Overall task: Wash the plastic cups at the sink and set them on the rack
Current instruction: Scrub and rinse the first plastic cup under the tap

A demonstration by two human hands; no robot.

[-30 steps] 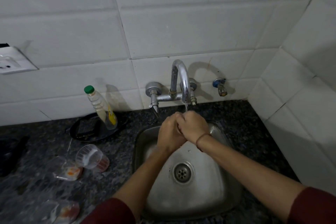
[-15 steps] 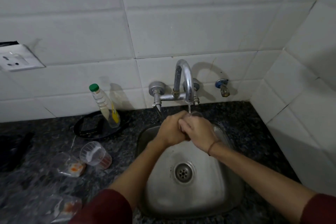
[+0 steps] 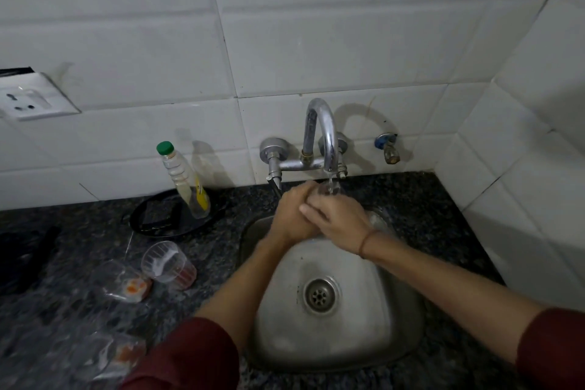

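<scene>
So over at the left edge of the desk (image 3: 79, 263) there's a clear plastic cup (image 3: 167, 263) lying on its side with some reddish stuff in the bottom, waiting its turn, and next to it some crumpled wrappers (image 3: 126, 286). Behind that, against the wall, a bottle with a green cap (image 3: 185, 180) is leaning in a black dish (image 3: 152, 218). No rack is showing anywhere in view, so I can't say where the clean ones are going. Moving right to the sink (image 3: 395, 326): the left hand (image 3: 292, 212) is curling closed around a small clear cup (image 3: 327, 191), which is barely peeking out right under the tap (image 3: 326, 136) where a thin stream is running. The right hand (image 3: 337, 217) is lying over the left one, fingers overlapping; I'm guessing it's also gripping the cup, but how much it actually touches is hidden. For doing this bit well, I'd be keeping the cup's mouth tilted up into the stream, rotating it so the water is reaching the whole inside, and rubbing the rim with a thumb. Thin plastic like that is probably slippery and squashy, so a light grip is the way.
</scene>
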